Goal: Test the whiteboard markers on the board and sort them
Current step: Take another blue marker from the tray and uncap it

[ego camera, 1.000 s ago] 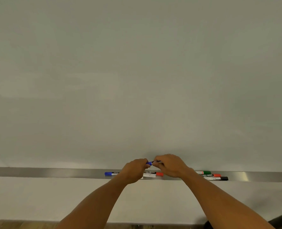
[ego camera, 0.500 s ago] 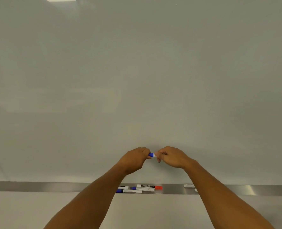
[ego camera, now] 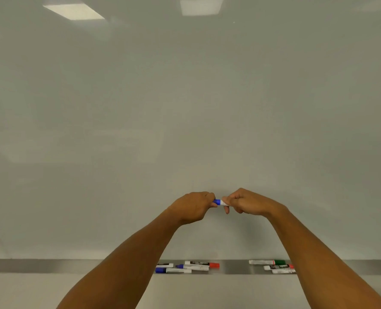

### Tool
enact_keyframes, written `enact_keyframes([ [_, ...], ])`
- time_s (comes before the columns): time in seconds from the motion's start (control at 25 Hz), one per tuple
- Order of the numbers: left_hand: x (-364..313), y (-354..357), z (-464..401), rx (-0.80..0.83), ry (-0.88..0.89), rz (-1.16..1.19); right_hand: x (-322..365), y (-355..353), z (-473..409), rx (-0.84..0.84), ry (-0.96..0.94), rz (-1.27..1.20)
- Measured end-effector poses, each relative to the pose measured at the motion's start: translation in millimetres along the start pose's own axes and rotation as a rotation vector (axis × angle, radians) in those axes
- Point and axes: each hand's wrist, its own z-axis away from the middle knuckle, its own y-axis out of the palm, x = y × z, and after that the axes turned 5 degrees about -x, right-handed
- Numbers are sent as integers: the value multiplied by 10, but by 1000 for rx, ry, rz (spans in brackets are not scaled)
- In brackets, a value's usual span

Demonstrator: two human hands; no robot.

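Two forearms reach forward; tray (ego camera: pixel 51 266) below holds spare markers (ego camera: pixel 186 266) in two groups. Left hand (ego camera: pixel 193 206) clamped on blue cap, right hand (ego camera: pixel 245 202) clamped on barrel of marker (ego camera: pixel 220 202), held before board (ego camera: pixel 185 108). Step: uncapping. Next, likely: pull hands apart, touch tip to board

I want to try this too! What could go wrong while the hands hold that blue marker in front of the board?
The left hand grips the blue cap, the right hand the blue marker. A hard tug might jerk the tip onto fingers or the whiteboard. A dropped cap could knock the markers crowding the tray.
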Motion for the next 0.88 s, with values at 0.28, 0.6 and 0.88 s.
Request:
enact_keyframes([
  [0.28,-94,-154,-27,-64,45,-31,222,-282,53,133,217,-14],
  [0.6,1326,-651,923,-219,-148,58,-475,-1004,701,-230,20,49],
  [0.88,1011,-1235,433,-640,-78,-50,-77,-918,574,-190,-69,-193],
])
